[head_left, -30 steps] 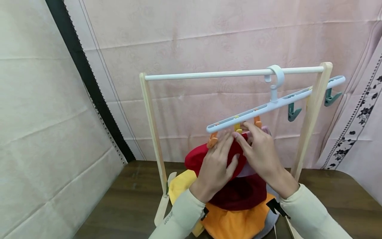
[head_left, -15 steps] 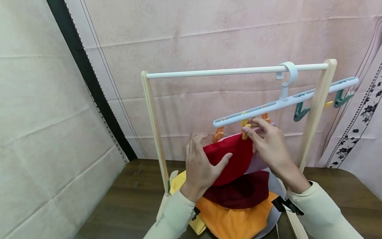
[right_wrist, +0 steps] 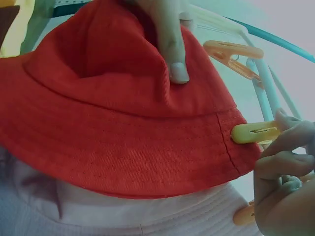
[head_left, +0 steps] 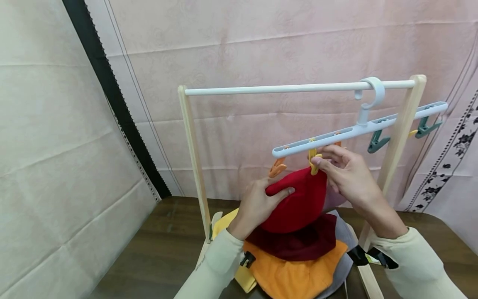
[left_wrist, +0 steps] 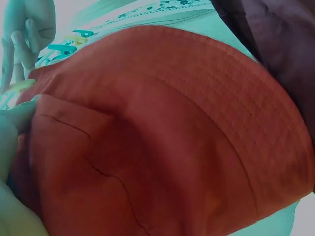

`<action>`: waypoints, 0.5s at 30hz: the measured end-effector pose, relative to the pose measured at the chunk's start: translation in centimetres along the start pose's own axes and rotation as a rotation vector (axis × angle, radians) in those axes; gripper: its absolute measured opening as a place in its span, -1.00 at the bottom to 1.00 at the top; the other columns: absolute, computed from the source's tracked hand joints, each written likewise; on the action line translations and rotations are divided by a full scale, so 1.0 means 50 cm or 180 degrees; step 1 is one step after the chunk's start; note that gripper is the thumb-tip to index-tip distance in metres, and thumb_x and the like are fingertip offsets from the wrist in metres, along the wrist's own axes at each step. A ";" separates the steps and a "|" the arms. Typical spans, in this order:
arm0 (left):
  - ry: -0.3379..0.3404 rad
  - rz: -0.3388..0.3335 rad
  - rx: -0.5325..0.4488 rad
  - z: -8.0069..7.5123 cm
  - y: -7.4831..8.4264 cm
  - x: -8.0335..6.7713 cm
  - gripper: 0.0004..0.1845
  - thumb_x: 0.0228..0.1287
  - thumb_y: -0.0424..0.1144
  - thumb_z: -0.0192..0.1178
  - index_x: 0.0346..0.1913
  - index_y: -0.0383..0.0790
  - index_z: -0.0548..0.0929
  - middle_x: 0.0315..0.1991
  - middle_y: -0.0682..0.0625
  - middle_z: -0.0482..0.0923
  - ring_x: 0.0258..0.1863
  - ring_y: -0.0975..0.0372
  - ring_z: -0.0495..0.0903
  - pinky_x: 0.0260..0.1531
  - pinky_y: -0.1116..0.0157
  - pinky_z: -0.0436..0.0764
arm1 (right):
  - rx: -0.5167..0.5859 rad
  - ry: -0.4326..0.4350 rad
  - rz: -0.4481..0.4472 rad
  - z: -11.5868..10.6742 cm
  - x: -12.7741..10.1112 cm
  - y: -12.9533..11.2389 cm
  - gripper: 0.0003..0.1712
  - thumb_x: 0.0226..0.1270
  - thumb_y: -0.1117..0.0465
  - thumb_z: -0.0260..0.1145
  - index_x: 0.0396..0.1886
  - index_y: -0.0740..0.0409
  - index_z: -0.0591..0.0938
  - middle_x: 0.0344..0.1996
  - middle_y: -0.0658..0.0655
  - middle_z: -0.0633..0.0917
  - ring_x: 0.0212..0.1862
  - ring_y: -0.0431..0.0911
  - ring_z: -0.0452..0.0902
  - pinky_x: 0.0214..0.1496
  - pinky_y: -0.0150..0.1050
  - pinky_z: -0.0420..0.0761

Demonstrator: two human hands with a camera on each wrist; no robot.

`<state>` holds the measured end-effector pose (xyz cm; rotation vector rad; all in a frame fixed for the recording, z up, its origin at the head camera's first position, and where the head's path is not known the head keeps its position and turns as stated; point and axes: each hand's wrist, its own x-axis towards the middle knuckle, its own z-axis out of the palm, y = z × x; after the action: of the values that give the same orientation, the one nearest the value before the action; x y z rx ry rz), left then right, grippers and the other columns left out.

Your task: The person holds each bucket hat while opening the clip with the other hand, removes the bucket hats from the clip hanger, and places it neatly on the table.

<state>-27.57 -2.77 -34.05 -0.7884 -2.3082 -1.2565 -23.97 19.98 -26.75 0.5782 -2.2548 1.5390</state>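
A red bucket hat [head_left: 300, 203] hangs below the pale blue clip hanger [head_left: 336, 135]. My left hand [head_left: 259, 203] holds its crown, thumb on the near side. With thumb and fingers, my right hand [head_left: 349, 178] pinches a yellow clothespin [head_left: 315, 163] of the hanger. In the right wrist view that yellow clothespin [right_wrist: 252, 132] overlaps the hat's brim edge. Left of it, an orange clothespin [head_left: 277, 167] dangles tilted, apart from the brim. A pale pink hat [right_wrist: 147, 214] hangs behind the red one, with another orange clothespin [right_wrist: 244, 215] at its brim.
The hanger hooks over the white rail [head_left: 261, 89] of a wooden stand, right of its middle. Teal clothespins [head_left: 378, 142] hang at its right part. Dark red [head_left: 298, 241], orange [head_left: 295, 270], yellow and grey hats lie below on the brown table [head_left: 160, 245].
My left hand has moved down and left from the clothespins and now grips the hat's crown. My right hand has taken hold of the yellow clothespin; the hanger has shifted right.
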 end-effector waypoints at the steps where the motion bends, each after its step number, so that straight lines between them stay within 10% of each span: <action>1: -0.0011 0.0023 -0.0004 0.001 0.000 0.002 -0.68 0.34 -0.04 0.48 0.07 -0.07 0.84 -0.31 0.14 0.79 -0.40 0.41 0.65 -0.40 0.43 0.64 | 0.0021 -0.0016 0.0049 -0.003 -0.001 0.000 -0.55 0.60 0.08 0.31 0.28 0.26 0.59 -0.14 -0.03 0.74 -0.68 -0.13 0.34 -0.65 -0.27 0.41; 9: -0.0178 -0.0121 -0.0066 0.007 0.007 0.006 -0.74 0.42 -0.07 0.42 -0.03 -0.17 0.84 -0.55 0.17 0.64 -0.54 0.36 0.55 -0.49 0.43 0.55 | 0.0151 -0.0050 0.0209 -0.008 0.002 -0.002 -0.48 0.57 0.05 0.34 0.34 0.27 0.60 -0.49 0.00 0.55 -0.67 -0.17 0.30 -0.63 -0.28 0.38; 15: -0.0242 -0.0149 -0.0085 0.011 0.013 0.007 -0.77 0.44 -0.08 0.40 -0.04 -0.16 0.83 -0.45 0.16 0.70 -0.46 0.35 0.58 -0.42 0.41 0.59 | 0.0007 0.0076 0.0269 -0.011 0.004 -0.002 -0.50 0.53 -0.02 0.39 0.26 0.22 0.67 -0.27 0.01 0.66 -0.62 -0.19 0.30 -0.61 -0.30 0.43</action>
<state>-27.44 -1.93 -33.72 -0.8088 -2.3876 -1.3012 -24.04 20.43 -26.38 0.4681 -2.2867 1.5797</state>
